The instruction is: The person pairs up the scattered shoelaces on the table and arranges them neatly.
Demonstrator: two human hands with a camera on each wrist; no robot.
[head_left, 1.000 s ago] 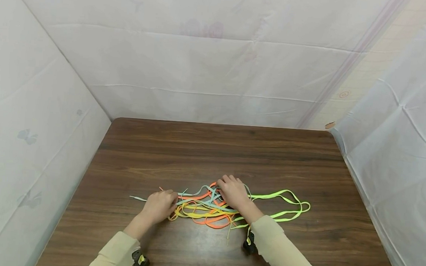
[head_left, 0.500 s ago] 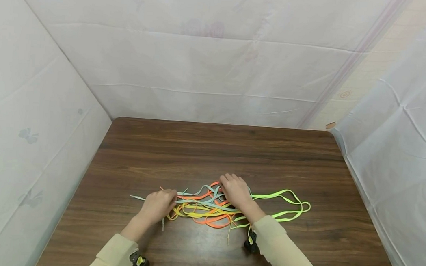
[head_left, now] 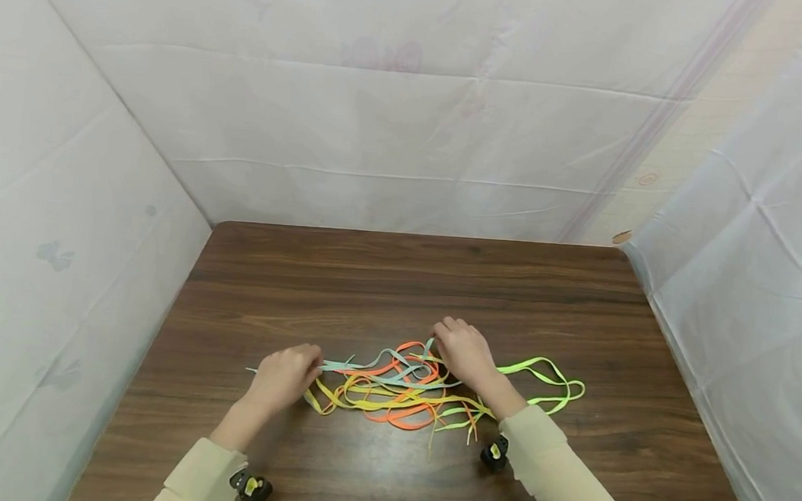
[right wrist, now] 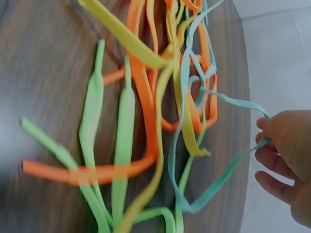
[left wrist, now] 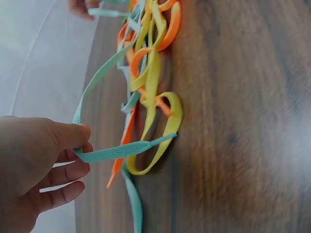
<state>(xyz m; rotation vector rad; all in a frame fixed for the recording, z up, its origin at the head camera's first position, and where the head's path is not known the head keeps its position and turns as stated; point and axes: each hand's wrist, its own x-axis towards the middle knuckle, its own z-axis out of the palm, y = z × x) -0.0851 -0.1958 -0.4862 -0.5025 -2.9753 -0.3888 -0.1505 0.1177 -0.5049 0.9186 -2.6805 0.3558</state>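
Note:
In the left wrist view my left hand (left wrist: 43, 160) pinches a pale teal shoelace (left wrist: 112, 154) between thumb and fingers, close to its tipped end. The tip sticks out past the fingers, over a yellow shoelace (left wrist: 154, 73). My right hand (right wrist: 289, 153) pinches a bend of teal lace, raised into a loop (right wrist: 223, 177) beside the tangle. Orange laces (right wrist: 142, 90) weave through the yellow and teal ones between both hands. Green laces (head_left: 567, 383) stretch out to the right, partly behind the right forearm; their tipped ends (right wrist: 125, 116) lie in the right wrist view.
The laces lie on a dark wood-grain table (head_left: 399, 281). White patterned sheets (head_left: 381, 127) hang at the back and both sides. Black wrist devices (head_left: 251, 490) sit under both sleeves.
The right hand has moved right and slightly away, drawing teal lace along. My left hand has shifted left and up with its lace end. Yellow and orange ends now show beside the right forearm.

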